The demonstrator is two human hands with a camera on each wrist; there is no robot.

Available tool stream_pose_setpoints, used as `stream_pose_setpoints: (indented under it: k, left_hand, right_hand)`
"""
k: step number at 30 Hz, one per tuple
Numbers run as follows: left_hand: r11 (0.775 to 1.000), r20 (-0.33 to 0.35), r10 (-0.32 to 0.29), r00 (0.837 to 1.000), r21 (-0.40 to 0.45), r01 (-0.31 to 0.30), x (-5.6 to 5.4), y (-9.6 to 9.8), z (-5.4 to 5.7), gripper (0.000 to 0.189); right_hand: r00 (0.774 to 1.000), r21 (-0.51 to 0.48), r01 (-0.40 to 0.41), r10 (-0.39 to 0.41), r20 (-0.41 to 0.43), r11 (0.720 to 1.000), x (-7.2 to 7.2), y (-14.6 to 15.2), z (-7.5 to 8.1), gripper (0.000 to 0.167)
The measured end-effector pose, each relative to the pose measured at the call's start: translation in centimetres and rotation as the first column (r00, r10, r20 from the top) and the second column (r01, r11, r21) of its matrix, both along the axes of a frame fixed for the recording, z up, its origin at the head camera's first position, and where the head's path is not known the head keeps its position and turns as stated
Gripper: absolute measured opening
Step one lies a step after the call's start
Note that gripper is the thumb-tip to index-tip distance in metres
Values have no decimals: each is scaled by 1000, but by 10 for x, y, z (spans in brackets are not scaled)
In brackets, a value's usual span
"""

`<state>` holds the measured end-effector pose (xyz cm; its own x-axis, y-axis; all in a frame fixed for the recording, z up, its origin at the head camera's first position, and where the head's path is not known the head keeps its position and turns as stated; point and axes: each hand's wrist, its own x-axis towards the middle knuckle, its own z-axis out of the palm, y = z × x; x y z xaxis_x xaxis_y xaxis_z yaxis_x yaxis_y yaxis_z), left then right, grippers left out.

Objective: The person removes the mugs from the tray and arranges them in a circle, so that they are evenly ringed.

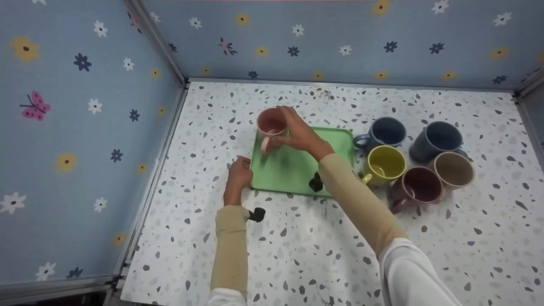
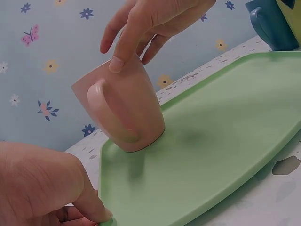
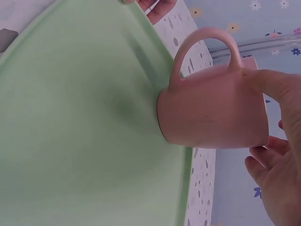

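A pink mug (image 1: 271, 123) stands at the far left corner of a green tray (image 1: 297, 170), its handle turned toward the near side. My right hand (image 1: 301, 132) grips the mug near its rim, thumb on the near side by the handle and fingers across the far side. In the right wrist view, the mug's base (image 3: 164, 117) meets the tray surface. My left hand (image 1: 240, 173) is at the tray's left edge. The left wrist view shows its thumb (image 2: 96, 209) over the tray's rim, with the other fingers curled below, pinching it.
Right of the tray, several mugs cluster together: two blue mugs (image 1: 387, 131) (image 1: 437, 142), a yellow mug (image 1: 386, 163), a maroon mug (image 1: 418, 187) and a beige mug (image 1: 454, 170). Flowered blue panels (image 1: 272, 38) enclose the speckled table (image 1: 187, 255) at the back and left.
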<state>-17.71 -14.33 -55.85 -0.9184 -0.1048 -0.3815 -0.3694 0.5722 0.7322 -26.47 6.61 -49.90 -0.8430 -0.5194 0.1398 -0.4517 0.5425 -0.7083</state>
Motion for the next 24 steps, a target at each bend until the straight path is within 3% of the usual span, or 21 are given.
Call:
stream_pose_setpoints:
  k: [12, 20, 24]
  left_hand:
    - [1000, -15, -2, 1000, -30, 1, 0, -1, 2, 46]
    - [1000, -6, -3, 1000, -1, 3, 1, -1, 1, 45]
    - [1000, -6, 4, 1000, 7, -4, 1, -1, 0, 44]
  right_hand:
    - [997, 85, 1, -7, 78, 996, -5, -8, 2, 100]
    - [1000, -5, -6, 6, 2, 1000, -8, -10, 1, 85]
    - [999, 32, 32, -32, -17, 999, -6, -10, 0, 86]
